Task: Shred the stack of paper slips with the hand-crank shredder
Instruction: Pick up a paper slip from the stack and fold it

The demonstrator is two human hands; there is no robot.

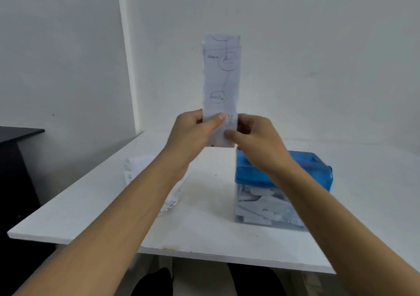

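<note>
White wall [318,57] forms the backdrop, with a vertical corner strip left of centre. A white tabletop [204,216] runs across the lower half of the view; faint staining is visible on its middle area. A black piece of furniture [16,159] stands against the table's left side; its type cannot be determined. The hand-crank shredder [250,173] sits on the table right of centre: blue top unit over a clear bin [261,207], the bin holding white paper pieces up to roughly the level of the blue unit. The right forearm crosses in front of it, and the crank cannot be made out. The stack of paper slips [136,166] lies on the table left of centre, well apart from the shredder and partly hidden behind the left forearm. One paper slip [221,75] is held upright in the air above the table, its lower edge just above and left of the shredder's top; it carries blurred pen markings, circled, not legible. Left hand [193,132] pinches the slip's lower left edge, thumb on the near face. Right hand [254,136] pinches the lower right edge, thumb likewise on the near face.
</note>
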